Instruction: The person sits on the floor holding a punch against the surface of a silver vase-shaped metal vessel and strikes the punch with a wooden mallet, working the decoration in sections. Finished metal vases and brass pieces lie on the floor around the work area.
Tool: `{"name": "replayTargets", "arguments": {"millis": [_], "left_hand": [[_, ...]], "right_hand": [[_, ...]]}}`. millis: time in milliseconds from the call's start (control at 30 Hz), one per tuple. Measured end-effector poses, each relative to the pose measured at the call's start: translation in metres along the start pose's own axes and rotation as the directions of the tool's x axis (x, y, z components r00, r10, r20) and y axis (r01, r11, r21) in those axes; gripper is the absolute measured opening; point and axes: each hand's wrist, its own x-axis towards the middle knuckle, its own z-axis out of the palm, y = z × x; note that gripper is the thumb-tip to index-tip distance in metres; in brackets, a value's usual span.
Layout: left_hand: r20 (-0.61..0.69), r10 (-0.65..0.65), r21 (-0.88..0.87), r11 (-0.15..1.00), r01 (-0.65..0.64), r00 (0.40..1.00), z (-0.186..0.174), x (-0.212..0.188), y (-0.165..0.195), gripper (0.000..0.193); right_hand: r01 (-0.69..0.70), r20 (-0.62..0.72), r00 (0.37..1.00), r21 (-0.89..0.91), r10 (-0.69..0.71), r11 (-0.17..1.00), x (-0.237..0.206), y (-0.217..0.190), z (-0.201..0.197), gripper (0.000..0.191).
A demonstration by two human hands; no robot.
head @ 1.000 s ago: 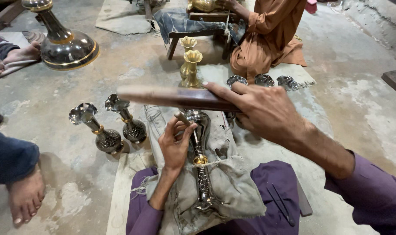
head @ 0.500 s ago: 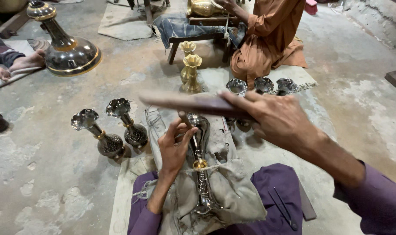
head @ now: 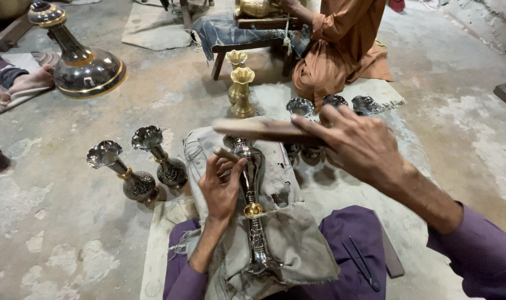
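Wooden stick (head: 258, 130) – now lower, centre frame; right hand (head: 358, 145) grasps it; left hand (head: 222, 186) grips chisel (head: 225, 155) against metal vase (head: 252, 200).

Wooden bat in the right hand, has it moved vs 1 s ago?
Yes. The right hand brought the wooden bat down toward the dark vase lying on the lap cloth.

We see a glossy dark metal vase (head: 252, 205) with a shiny brass ring, lying on rough, stained grey cloth (head: 289, 233). The flat stick (head: 258, 129) looks like matt wood, and the floor (head: 69, 244) is rough, patchy concrete.
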Motion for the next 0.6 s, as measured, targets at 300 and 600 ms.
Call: {"name": "replayTargets", "arguments": {"millis": [300, 600], "left_hand": [[-0.013, 0.005, 0.031, 1.000, -0.004, 1.000, 0.002, -0.003, -0.001, 0.037], [0.025, 0.008, 0.034, 0.999, -0.009, 1.000, 0.003, 0.002, 0.006, 0.034]], "right_hand": [[0.193, -0.251, 0.942, -0.133, -0.222, 0.972, 0.015, -0.012, -0.047, 0.062], [0.151, -0.274, 0.951, 0.006, -0.143, 0.989, 0.020, -0.024, -0.052, 0.065]]}}
